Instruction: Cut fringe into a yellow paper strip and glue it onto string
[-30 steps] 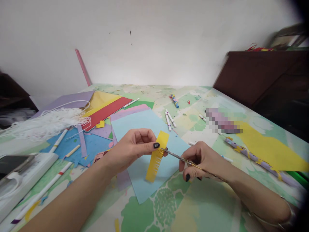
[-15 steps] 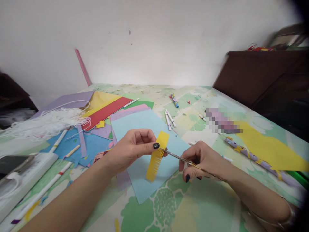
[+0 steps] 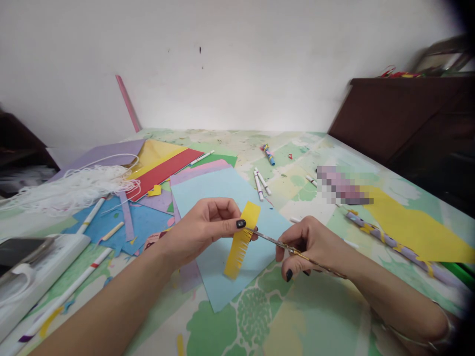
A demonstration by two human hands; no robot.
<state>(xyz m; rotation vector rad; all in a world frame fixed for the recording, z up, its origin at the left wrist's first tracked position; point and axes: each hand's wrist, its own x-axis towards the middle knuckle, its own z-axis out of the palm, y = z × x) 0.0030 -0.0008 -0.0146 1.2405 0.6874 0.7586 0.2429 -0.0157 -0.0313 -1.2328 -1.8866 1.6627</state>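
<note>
Between the thumb and fingers of my left hand (image 3: 215, 225) is a yellow paper strip (image 3: 234, 254), held tilted above a light blue sheet of paper (image 3: 218, 291). Its lower right edge is cut into a fringe of short slits; the upper part is uncut. My right hand (image 3: 309, 244) is closed on a pair of scissors (image 3: 293, 250). The blades point left and meet the strip's right edge just beside my left thumb. How far apart the blades are, I cannot tell.
White string (image 3: 89, 183) lies in a heap at left, near coloured sheets and a power strip (image 3: 70, 252). White marker pens (image 3: 258, 184) lie beyond the blue sheet. At right are a yellow sheet (image 3: 419, 232) and a purple paper-wrapped stick (image 3: 393, 244). A wall bounds the table's far edge.
Almost nothing differs. Both hands, the strip and the scissors keep nearly the same place, with only a tiny shift in the view.
</note>
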